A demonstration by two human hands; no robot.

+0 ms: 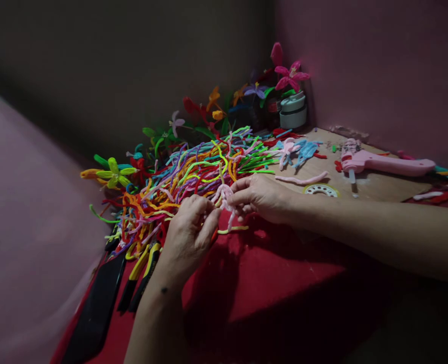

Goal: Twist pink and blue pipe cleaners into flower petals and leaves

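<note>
This looks like a small craft corner, shown by a red table with a heap of coloured fuzzy stems, yellow-and-black pliers, a pink-handled tool and fuzzy flowers.

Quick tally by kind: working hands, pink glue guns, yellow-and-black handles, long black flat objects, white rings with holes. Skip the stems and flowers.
Hands: 2, left hand and right hand, at a pale pink fuzzy piece
Pink glue gun: 1
Yellow-and-black handles: 2
Long black flat object: 1
White ring with holes: 1, partly hidden
Total: 7
</note>
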